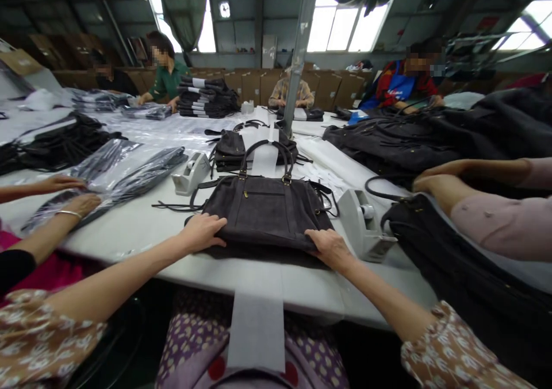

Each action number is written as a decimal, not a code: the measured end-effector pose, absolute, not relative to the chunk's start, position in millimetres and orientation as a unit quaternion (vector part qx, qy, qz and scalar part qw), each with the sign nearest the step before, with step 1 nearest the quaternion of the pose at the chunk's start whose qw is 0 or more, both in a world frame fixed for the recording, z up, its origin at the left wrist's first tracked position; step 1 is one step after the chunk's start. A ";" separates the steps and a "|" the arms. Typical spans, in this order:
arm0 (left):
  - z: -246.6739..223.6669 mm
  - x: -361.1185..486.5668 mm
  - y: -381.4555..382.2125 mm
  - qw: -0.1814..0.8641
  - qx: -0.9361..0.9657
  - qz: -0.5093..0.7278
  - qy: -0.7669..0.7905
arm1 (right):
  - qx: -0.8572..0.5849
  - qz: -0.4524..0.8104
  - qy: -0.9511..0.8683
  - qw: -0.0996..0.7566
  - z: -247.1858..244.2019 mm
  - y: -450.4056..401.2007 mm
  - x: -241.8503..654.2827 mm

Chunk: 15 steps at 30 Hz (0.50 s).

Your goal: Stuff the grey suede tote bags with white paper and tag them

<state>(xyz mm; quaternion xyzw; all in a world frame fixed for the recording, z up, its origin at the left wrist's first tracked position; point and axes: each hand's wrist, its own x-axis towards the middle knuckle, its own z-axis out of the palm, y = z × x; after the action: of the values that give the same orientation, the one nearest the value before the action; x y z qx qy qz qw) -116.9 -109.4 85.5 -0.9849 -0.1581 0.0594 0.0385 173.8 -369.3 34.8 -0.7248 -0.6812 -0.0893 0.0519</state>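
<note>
A dark grey handbag lies on the white table in front of me, its two looped handles pointing away. A small zip with a brass-coloured pull runs across its upper face. My left hand grips the bag's near left corner, and my right hand pinches the near right corner. A pale paper strip hangs over the table edge toward my lap. Another pale strip shows beyond the bag between the handles; whether the two join beneath it is hidden.
Tape dispensers stand left and right of the bag. More dark bags lie behind it, near a metal post. A co-worker's hands handle plastic-wrapped goods at left; another's arms reach into a dark bag at right.
</note>
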 end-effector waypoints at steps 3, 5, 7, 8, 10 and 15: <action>93.8 -141.8 -86.2 -0.034 -0.985 0.095 -0.137 | -0.721 -0.055 -0.689 0.049 44.2 -364.2 178.1; 99.0 -150.0 -75.1 -0.103 -0.982 0.113 -0.107 | -0.719 -0.039 -0.693 0.038 47.4 -359.9 180.8; 103.7 -149.1 -66.5 -0.160 -0.971 0.143 -0.104 | -0.720 -0.022 -0.693 0.025 48.9 -355.5 184.1; 105.4 -145.7 -62.6 -0.176 -0.965 0.160 -0.108 | -0.721 -0.012 -0.693 0.021 49.6 -353.3 186.0; 106.7 -135.4 -55.9 -0.172 -0.959 0.187 -0.123 | -0.722 0.010 -0.691 0.020 51.4 -349.2 190.0; 91.7 -115.2 -55.2 -0.027 -0.971 0.133 -0.198 | -0.759 0.049 -0.649 -0.001 53.2 -342.0 193.5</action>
<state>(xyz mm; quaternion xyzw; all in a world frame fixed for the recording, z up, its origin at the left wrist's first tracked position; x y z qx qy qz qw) -115.2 -55.2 91.7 -0.9707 -0.1979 0.1333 -0.0271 193.5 -342.0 53.2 -0.7593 -0.6489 0.0491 -0.0010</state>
